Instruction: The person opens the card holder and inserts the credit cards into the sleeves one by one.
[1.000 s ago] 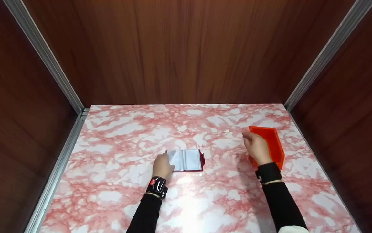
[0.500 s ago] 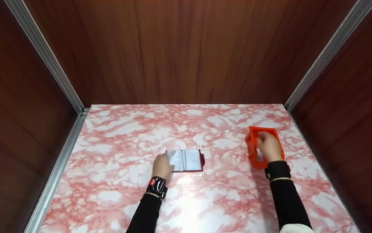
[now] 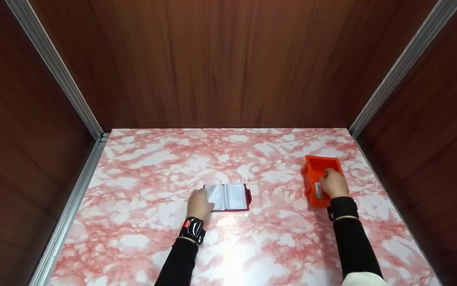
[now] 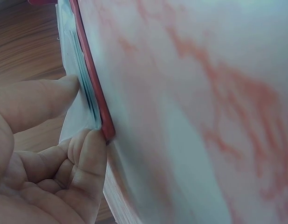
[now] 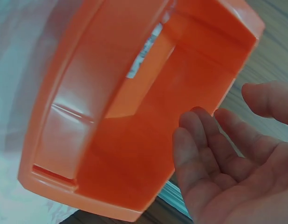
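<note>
A small card holder (image 3: 236, 196) with a dark red cover lies spread on the marbled table, its clear sleeves facing up. My left hand (image 3: 199, 204) grips its left side; in the left wrist view the thumb (image 4: 65, 91) presses the sleeves and curled fingers touch the edge by the red cover (image 4: 95, 79). To the right stands an orange bin (image 3: 309, 174). My right hand (image 3: 334, 183) is over and partly inside it, fingers loosely bent, with nothing seen between them in the right wrist view. A whitish card-like piece (image 3: 318, 190) leans in the bin's near left part.
The red-and-white marbled table (image 3: 153, 159) is bounded by a brown wood-grain panel (image 3: 228, 67) behind and panels on both sides. Metal rails (image 3: 61, 75) run along the corners. Black bands (image 3: 342, 208) sit on both wrists.
My right hand has moved right from beside the bin to over it, then slightly lower into it. The whitish piece has come into view. My left hand and the card holder stay put.
</note>
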`<state>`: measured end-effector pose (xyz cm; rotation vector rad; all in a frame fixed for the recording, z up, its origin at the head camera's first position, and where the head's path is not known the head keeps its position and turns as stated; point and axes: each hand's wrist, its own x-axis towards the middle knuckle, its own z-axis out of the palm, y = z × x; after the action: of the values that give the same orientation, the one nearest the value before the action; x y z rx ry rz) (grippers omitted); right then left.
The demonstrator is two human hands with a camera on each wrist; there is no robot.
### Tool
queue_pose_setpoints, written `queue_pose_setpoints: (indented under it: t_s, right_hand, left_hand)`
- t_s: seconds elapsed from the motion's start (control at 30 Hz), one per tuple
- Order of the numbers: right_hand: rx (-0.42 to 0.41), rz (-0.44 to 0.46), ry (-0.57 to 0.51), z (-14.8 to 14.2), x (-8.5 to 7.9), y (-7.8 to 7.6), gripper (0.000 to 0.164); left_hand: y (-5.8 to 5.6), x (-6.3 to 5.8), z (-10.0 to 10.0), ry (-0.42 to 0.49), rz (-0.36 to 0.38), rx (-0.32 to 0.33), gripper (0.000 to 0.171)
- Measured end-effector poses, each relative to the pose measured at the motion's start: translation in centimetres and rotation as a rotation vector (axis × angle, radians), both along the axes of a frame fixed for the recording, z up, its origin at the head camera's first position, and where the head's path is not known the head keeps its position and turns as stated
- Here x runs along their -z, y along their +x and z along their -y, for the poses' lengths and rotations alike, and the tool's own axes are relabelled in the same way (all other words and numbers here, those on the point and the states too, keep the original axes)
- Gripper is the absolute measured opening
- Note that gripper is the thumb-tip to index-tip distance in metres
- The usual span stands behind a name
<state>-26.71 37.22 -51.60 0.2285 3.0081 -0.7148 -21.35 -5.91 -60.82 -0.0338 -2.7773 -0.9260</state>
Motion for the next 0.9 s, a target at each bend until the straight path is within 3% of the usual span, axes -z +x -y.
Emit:
queue_pose_setpoints:
  t_s: [0.67, 0.9]
  right_hand:
    - [0.055, 0.253, 0.026, -0.1, 2.0, -0.4, 0.051]
    - [0.053, 0.253, -0.002, -0.2, 2.5, -0.6, 0.050]
  left_hand:
    - [0.0, 0.0, 0.1, -0.011, 0.004, 0.009, 0.041]
    - [0.0, 0.0, 0.1, -0.010, -0.011, 0.006, 0.041]
